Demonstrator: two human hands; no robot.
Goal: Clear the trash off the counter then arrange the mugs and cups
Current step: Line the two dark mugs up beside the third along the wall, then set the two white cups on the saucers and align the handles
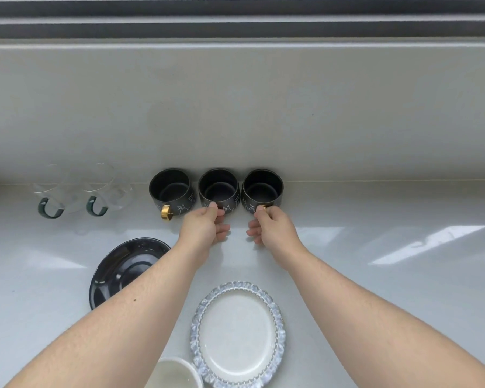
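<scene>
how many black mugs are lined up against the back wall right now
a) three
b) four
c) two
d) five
a, three black mugs stand side by side along the wall; the left hand is at the middle one and the right hand at the rightmost one's handle, while the two cups to the left are clear glass, not black.

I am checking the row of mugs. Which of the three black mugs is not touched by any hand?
The leftmost black mug, with its gold handle fully visible. The left hand pinches the middle mug; the right hand pinches the right mug.
</scene>
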